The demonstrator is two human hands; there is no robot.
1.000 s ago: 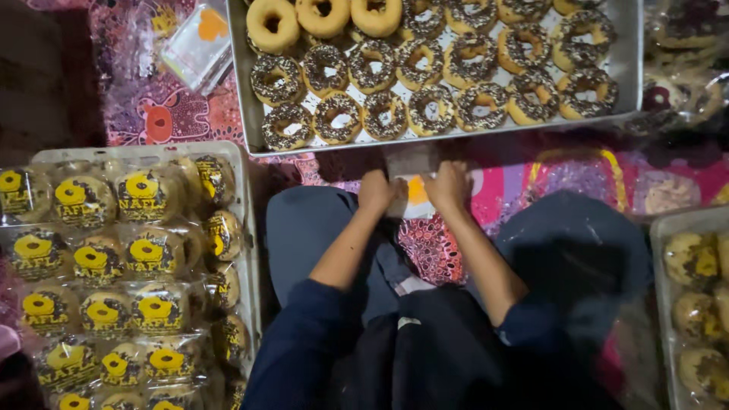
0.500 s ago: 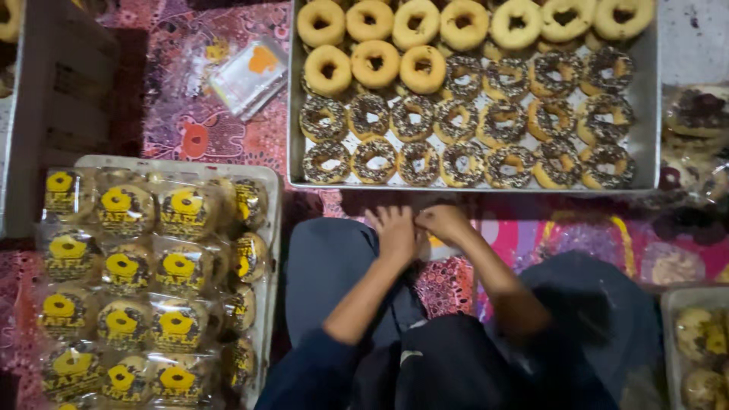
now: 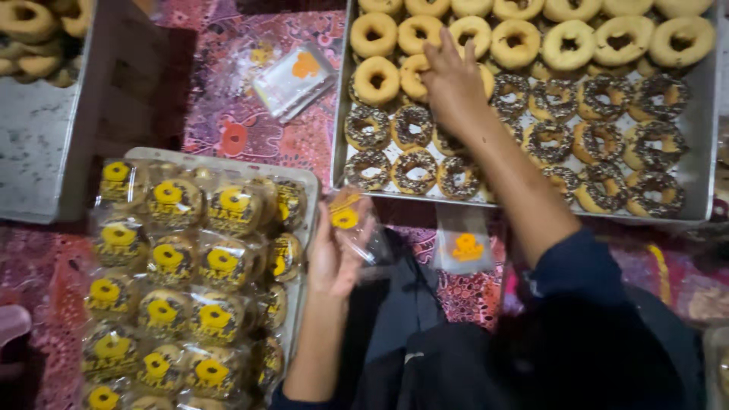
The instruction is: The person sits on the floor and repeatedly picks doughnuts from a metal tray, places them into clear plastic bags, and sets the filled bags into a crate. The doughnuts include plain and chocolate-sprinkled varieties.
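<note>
My right hand (image 3: 454, 83) reaches into a metal tray (image 3: 702, 178) of ring doughnuts, fingers spread over a plain doughnut (image 3: 418, 76) at the border between the plain rows and the chocolate-sprinkled rows (image 3: 592, 144). I cannot tell whether it grips one. My left hand (image 3: 334, 258) holds up an empty clear plastic bag (image 3: 351, 220) with a yellow label, just right of a white tray (image 3: 307, 182) stacked with several bagged doughnuts (image 3: 175, 250).
Another empty clear bag (image 3: 465, 241) lies on the patterned cloth below the metal tray. A small stack of bags (image 3: 295, 80) rests on the cloth at upper middle. A further tray with plain doughnuts (image 3: 34, 23) sits top left.
Both hands were together near my lap; now the right hand has stretched up into the doughnut tray and the left has lifted a plastic bag. The camera view moved closer.
</note>
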